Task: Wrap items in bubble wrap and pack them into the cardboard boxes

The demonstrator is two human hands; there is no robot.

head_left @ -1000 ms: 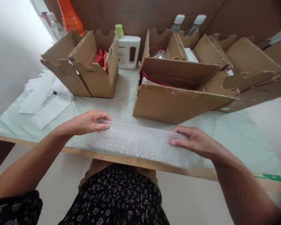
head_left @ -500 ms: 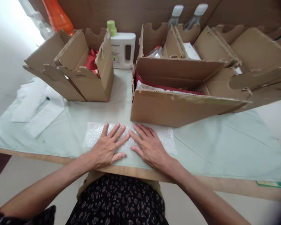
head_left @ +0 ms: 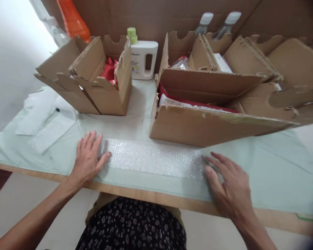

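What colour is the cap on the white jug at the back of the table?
Light green. The cap on the white jug shows best in the head view.

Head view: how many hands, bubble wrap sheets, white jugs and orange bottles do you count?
Hands: 2 (left hand, right hand)
Clear bubble wrap sheet: 1
White plastic jug with green cap: 1
Orange plastic bottle: 1
Total: 5

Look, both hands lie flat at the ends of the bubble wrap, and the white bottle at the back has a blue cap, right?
Not quite: the head view shows the cap of the white bottle is light green, not blue. The left hand and right hand do lie flat at the ends of the bubble wrap.
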